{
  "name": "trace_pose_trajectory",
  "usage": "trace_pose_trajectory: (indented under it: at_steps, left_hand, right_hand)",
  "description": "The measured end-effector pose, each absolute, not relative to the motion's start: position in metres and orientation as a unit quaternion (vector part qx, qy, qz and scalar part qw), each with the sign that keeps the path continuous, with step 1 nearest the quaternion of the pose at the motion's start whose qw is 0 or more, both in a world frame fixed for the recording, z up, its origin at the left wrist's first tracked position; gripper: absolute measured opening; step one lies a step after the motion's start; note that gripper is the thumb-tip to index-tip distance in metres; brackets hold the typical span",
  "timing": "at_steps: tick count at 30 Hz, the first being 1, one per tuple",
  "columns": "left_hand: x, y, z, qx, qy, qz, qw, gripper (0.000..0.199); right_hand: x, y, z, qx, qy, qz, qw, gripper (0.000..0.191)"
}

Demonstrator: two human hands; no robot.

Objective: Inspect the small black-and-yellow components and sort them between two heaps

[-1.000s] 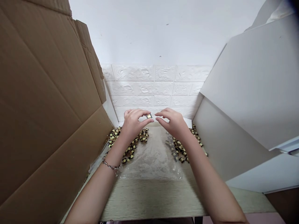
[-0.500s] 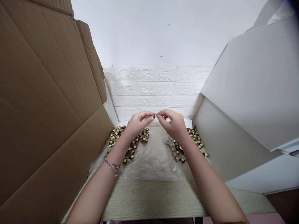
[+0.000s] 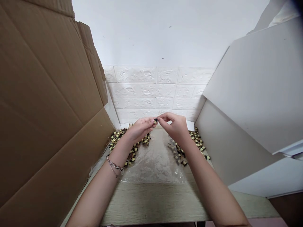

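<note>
At the near edge of the pale table (image 3: pixel 153 203), both forearms reach forward, a chain bracelet (image 3: pixel 115 166) around the left wrist. Beyond them a clear plastic sheet or bag (image 3: pixel 153 165) lies flat and wrinkled, between a left-hand pile of black-and-yellow parts (image 3: pixel 115 135) and a right-hand pile (image 3: pixel 200 143), which its edge partly covers. Above the far end of the plastic, the left hand (image 3: pixel 141 129) is closed around one small part (image 3: pixel 155 121), gripping it between thumb and fingers. The right hand (image 3: pixel 176 126) has its thumb and forefinger pinched together at the part's end, apparently on the thin leads (image 3: pixel 159 114) that rise there; how firmly they press, one cannot tell.

The part looks light, with a hard, stiff body that should sit securely in a pinch on its sides. Its leads seem fine and easily bent, so they want a light touch close to the root, while the body takes the firmer hold. Brown cardboard (image 3: pixel 52 94) stands on the left and a white panel (image 3: pixel 255 85) on the right, with the white brick-patterned wall (image 3: pixel 136 75) farthest off.
</note>
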State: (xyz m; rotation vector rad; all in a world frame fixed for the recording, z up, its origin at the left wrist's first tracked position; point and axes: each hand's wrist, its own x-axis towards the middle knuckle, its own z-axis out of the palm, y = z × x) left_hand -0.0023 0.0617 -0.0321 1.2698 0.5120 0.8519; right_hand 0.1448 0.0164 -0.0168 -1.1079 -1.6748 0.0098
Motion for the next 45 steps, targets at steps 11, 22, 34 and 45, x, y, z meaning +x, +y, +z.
trace_pose_trajectory:
  at_steps: [11, 22, 34, 45]
  left_hand:
    - [-0.002, 0.062, -0.033, 0.526, 0.203, 0.366, 0.74, 0.02]
    - [0.001, 0.057, -0.031, 0.484, 0.228, 0.403, 0.743, 0.014]
    - [0.0, 0.064, -0.036, 0.521, 0.211, 0.394, 0.727, 0.018]
    - [0.002, 0.063, -0.037, 0.5, 0.226, 0.409, 0.729, 0.017]
  right_hand:
    - [0.141, 0.018, -0.019, -0.46, -0.683, -0.01, 0.568, 0.009]
    - [0.137, 0.021, -0.026, -0.454, -0.694, -0.146, 0.54, 0.011]
    - [0.136, 0.031, -0.037, -0.429, -0.725, -0.18, 0.508, 0.016]
    - [0.138, 0.032, -0.037, -0.431, -0.734, -0.147, 0.503, 0.019]
